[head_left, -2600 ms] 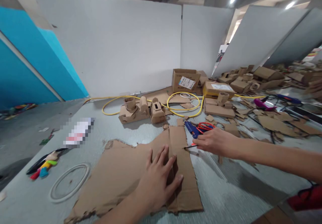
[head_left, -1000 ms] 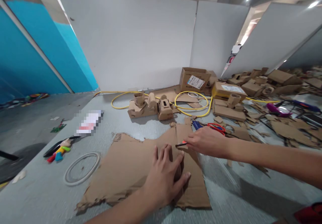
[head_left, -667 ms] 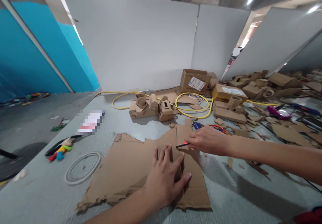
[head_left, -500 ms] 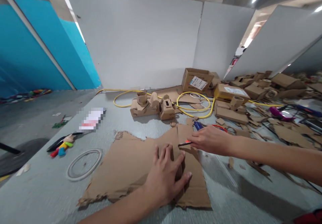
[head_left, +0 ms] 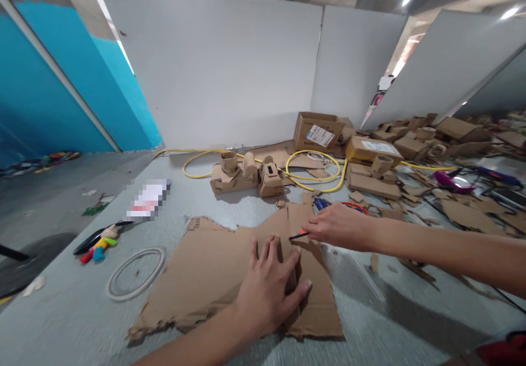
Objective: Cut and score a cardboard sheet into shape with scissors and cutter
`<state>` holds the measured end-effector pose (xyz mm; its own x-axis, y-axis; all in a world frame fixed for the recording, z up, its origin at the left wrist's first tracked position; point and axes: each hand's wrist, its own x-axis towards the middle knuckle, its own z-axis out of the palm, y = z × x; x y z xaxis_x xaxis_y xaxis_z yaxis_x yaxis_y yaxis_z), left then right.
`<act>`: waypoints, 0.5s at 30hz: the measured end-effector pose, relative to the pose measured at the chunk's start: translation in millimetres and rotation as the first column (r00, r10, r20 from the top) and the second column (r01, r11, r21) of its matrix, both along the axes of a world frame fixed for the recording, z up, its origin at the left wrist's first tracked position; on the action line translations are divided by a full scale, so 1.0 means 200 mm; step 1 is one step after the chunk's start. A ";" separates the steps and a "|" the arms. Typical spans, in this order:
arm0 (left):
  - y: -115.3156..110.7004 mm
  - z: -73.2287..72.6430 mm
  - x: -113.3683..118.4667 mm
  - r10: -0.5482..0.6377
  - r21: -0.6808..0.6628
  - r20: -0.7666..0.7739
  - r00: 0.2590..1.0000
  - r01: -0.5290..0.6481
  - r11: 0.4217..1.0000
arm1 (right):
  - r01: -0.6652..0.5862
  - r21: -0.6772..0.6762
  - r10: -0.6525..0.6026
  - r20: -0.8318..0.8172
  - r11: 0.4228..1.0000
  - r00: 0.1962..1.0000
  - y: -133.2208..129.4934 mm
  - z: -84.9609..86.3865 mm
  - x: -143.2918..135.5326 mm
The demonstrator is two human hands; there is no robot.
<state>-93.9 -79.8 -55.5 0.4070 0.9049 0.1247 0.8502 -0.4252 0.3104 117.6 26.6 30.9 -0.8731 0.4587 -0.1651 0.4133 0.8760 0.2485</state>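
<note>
A torn-edged sheet of brown cardboard lies flat on the table. My left hand presses on it with fingers spread, beside a fold and a thin pale line running lengthwise. Pinched in the fingers of my right hand is a slim craft knife with a dark end and an orange-red part. Its tip meets the cardboard near the fold, above my left fingers. My right fingers hide most of the handle. Just behind that hand lies a blue-handled tool, partly covered.
Two cardboard constructions stand behind the sheet. Farther back are a yellow cable, an open box and a yellow box. Cardboard scraps crowd the right. A white ring and coloured toy lie left.
The view has shifted slightly. My right hand has moved a little left with the knife, its tip still near the fold. My left hand stays spread on the cardboard.
</note>
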 end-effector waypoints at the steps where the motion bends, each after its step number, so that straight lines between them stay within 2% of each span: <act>1: 0.00 0.00 0.00 -0.001 0.001 0.000 1.000 0.001 1.000 | 0.001 -0.002 -0.001 0.003 1.000 1.000 0.00 0.00 0.00; 8: 0.00 -0.01 0.00 0.001 0.010 -0.008 1.000 -0.001 1.000 | 0.017 0.010 -0.017 0.008 1.000 1.000 0.01 -0.01 0.04; 15: 0.01 0.00 0.02 -0.009 0.020 -0.066 0.998 0.011 1.000 | -0.040 0.062 0.040 -0.001 0.997 0.999 0.01 -0.03 0.03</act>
<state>-89.4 -78.6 -55.8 0.4241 0.8983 0.1151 0.8642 -0.4394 0.2450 123.8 28.3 25.3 -0.8911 0.4330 -0.1360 0.3790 0.8748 0.3019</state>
